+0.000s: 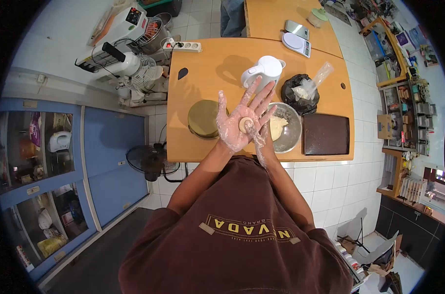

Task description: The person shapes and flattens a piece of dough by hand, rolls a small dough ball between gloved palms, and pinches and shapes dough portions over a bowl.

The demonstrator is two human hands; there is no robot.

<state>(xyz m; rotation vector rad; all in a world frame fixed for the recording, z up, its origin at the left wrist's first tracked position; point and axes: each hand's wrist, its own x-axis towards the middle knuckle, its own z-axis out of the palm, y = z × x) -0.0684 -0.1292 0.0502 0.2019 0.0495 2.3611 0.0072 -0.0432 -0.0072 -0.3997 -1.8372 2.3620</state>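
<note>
My left hand (234, 130) is palm up above the table's front edge, fingers spread and dusted with flour. On its palm lies a small round piece of dough (244, 121). My right hand (259, 139), also floury, presses that piece with its thumb or fingertips; its other fingers are mostly hidden behind the left hand. Just right of the hands stands a metal bowl (293, 134) with a larger lump of pale dough (277, 128) inside. A round gold-coloured tin or lid (202, 119) sits left of my left hand.
A white pitcher (267, 68) stands beyond my hands. Further right are a black plastic bag (301, 105) and a dark baking tray (326, 134). Kitchen scales (296, 44) and a power strip (183, 46) lie toward the back. A black fan (146, 159) stands left of the table.
</note>
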